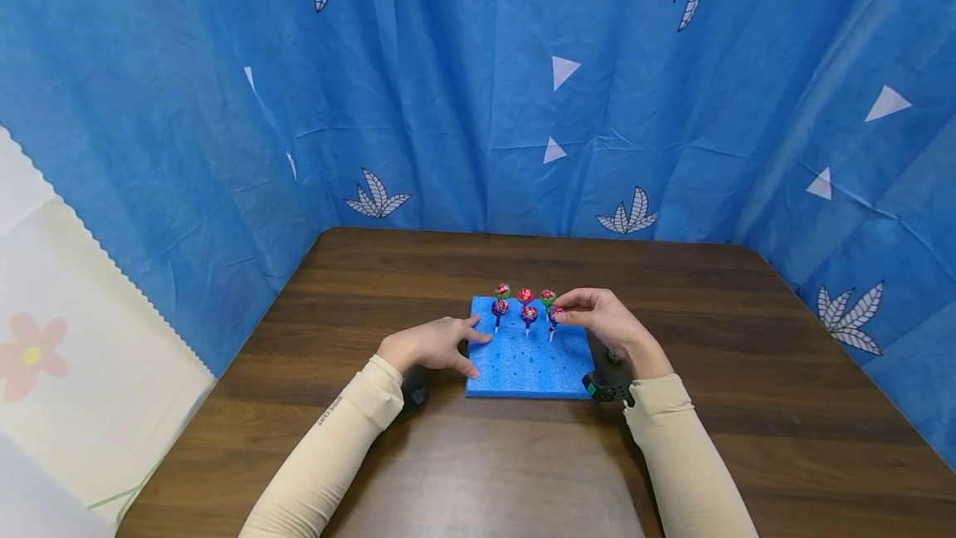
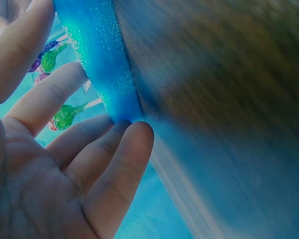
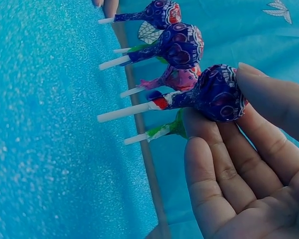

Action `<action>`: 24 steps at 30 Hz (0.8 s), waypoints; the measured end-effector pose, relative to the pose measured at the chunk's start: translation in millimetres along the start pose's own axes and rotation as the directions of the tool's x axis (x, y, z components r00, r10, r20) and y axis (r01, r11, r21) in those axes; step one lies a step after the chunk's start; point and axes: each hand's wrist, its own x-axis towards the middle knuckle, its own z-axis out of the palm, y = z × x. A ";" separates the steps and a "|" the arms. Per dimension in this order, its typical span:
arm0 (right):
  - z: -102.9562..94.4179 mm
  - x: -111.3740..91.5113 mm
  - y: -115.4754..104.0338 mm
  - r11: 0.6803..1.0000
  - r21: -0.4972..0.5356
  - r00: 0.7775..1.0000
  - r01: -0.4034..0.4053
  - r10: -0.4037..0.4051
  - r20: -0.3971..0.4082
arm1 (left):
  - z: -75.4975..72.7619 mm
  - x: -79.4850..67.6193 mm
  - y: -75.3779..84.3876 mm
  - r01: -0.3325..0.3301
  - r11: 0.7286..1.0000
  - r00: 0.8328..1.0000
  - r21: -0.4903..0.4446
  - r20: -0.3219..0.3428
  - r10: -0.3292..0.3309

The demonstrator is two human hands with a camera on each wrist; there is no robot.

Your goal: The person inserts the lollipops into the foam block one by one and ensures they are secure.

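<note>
Backdrop: blue leaf-print curtain (image 1: 448,106) behind a wood-grain bench (image 1: 747,314).
Left hand (image 1: 441,343): fingers spread, touching the blue foam block's (image 1: 530,376) left edge, grasping nothing.
Foam rows: three purple lollipops in front, three red or green ones behind.
Right hand (image 1: 605,322): thumb and fingertips pinch the rightmost purple lollipop (image 3: 220,94), stick meeting foam.
Risk: sideways pressure could tilt it into the green lollipop (image 1: 548,296) behind.
</note>
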 end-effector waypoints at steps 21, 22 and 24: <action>1.2 2.0 6.3 1.000 -0.007 1.000 -0.023 0.023 0.019 | 1.2 0.4 -0.6 0.001 1.000 1.000 -0.004 0.003 -0.001; 1.1 1.6 6.1 1.000 -0.006 1.000 -0.025 0.025 0.018 | 1.2 0.3 -0.5 0.002 1.000 1.000 -0.003 0.002 -0.002; 0.7 0.9 6.0 1.000 -0.005 1.000 -0.026 0.026 0.014 | 1.1 0.2 -0.3 0.003 1.000 1.000 0.000 0.001 -0.003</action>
